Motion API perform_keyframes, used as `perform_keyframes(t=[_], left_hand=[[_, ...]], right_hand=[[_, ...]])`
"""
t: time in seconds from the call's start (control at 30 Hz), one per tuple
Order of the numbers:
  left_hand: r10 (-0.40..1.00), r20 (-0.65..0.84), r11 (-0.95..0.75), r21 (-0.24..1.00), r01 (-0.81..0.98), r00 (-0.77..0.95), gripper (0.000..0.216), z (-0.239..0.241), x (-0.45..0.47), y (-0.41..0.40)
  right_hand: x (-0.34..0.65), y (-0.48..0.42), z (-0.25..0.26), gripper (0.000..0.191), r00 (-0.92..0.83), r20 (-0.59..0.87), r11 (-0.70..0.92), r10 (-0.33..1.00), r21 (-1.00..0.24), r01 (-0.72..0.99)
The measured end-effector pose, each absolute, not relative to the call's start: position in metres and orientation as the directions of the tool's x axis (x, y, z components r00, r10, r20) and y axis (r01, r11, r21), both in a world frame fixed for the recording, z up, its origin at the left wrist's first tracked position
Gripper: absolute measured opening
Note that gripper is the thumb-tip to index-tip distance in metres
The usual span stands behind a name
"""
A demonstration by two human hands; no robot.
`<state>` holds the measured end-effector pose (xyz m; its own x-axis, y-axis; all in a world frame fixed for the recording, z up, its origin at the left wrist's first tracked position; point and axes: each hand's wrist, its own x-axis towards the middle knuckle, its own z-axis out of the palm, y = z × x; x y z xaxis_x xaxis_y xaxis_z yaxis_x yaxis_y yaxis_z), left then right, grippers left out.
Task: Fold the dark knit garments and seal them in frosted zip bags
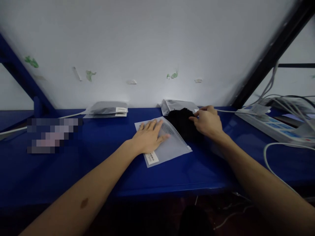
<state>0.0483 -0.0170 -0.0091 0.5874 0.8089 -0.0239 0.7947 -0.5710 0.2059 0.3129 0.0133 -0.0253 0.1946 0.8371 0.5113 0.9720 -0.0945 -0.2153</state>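
A frosted plastic zip bag (173, 144) with a barcode label (152, 158) lies flat on the blue tabletop. My left hand (147, 136) rests on it with the fingers spread. Just right of the bag's slider edge is a bunched black cloth item (182, 123); its exact kind is not clear. My right hand (209, 121) pinches the right side of this black cloth between thumb and fingers. Part of the cloth's edge meets the mouth side of the bag, and I cannot tell whether any of it is inside.
Behind the cloth, another frosted bag (172, 105) leans near the white wall. Several stacked labelled bags (105, 109) lie at the back left. A power strip (273, 126) with white cables (267, 149) occupies the right. At left sits a pixelated, unreadable object (54, 136).
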Motion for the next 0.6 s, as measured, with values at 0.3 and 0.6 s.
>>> perform_keyframes(t=[0.3, 0.6], left_hand=[[0.807, 0.038, -0.585, 0.196, 0.787, 0.59, 0.056, 0.009, 0.036, -0.017], [0.861, 0.126, -0.506, 0.104, 0.856, 0.493, 0.05, 0.003, 0.035, -0.014]], right_hand=[[0.298, 0.005, -0.019, 0.036, 0.12, 0.478, -0.036, 0.87, -0.181, 0.983], [0.277, 0.001, -0.012, 0.04, -0.305, 0.338, 0.381, 0.89, -0.188, 0.905]])
